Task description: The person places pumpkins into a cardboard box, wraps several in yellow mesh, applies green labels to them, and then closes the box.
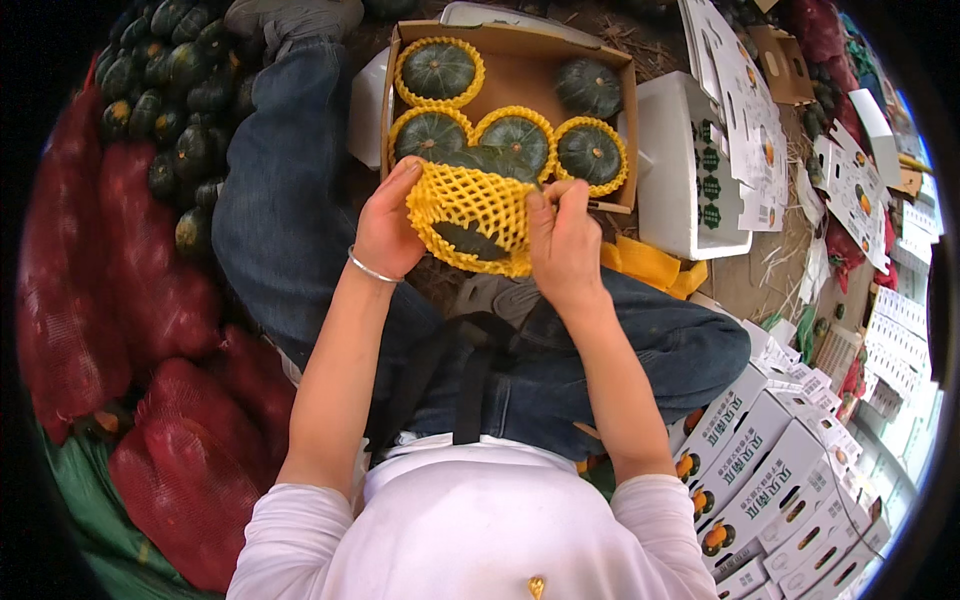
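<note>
Between my two hands is a dark green squash (471, 240) in a yellow foam net sleeve (480, 199). My left hand (390, 221) grips the sleeve's left side, and a metal bangle circles that wrist. On the right side, the thumb and fingers of my right hand (566, 244) pinch the netting. Just beyond my hands sits an open cardboard box (517, 49). In it are several squashes in yellow sleeves, among them one at the far left (439, 71) and one at the near right (591, 154). A bare squash (589, 88) lies at the box's far right.
A white foam box (664, 165) stands right of the carton, with flattened printed cartons (739, 97) leaning on it. Flat yellow sleeves (652, 266) lie by my right knee. Red mesh sacks (187, 465) and piled squashes (180, 97) are at left; stacked white cartons (750, 472) at right.
</note>
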Motion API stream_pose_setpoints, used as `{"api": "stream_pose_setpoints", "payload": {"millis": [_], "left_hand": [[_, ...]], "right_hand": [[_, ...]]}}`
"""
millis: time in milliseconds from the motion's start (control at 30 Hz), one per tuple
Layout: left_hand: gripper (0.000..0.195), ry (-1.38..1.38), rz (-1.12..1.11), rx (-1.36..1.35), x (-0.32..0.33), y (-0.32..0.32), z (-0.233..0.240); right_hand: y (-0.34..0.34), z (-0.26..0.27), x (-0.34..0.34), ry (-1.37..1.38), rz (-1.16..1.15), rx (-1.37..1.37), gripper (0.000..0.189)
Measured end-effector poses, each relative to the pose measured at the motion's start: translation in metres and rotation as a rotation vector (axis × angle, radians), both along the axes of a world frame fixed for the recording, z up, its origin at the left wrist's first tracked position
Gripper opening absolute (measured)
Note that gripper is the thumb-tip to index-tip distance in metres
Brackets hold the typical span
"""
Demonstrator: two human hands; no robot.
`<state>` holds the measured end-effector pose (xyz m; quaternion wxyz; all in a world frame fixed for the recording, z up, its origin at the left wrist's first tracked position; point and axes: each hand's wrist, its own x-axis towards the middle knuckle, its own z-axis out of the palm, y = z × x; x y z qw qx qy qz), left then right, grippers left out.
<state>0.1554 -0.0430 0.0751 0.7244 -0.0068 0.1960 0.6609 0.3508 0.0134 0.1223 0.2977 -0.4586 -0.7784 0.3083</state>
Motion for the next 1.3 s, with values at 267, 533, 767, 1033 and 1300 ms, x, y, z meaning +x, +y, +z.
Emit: {"api": "stream_pose_setpoints", "payload": {"millis": [267, 533, 767, 1033, 1300], "left_hand": [[0.016, 0.027, -0.045, -0.205, -0.007, 0.0, -0.005], [0.023, 0.018, -0.106, -0.208, 0.003, -0.004, 0.012], [0.059, -0.506, -0.211, -0.246, 0.025, -0.035, 0.02], [0.08, 0.566, 0.075, -0.121, 0.013, -0.037, 0.048], [0.051, 0.188, 0.031, -0.206, 0.014, -0.042, 0.058]], "right_hand": [[-0.002, 0.008, -0.011, 0.01, 0.006, -0.093, 0.021], [0.011, -0.012, -0.003, 0.446, -0.195, -0.749, 0.022], [0.002, 0.001, -0.001, 0.872, -0.099, -1.005, 0.018], [0.0, 0.013, -0.007, 0.4, 0.271, -0.829, 0.076], [0.014, 0.008, 0.008, 0.671, 0.345, -1.041, 0.083]]}}
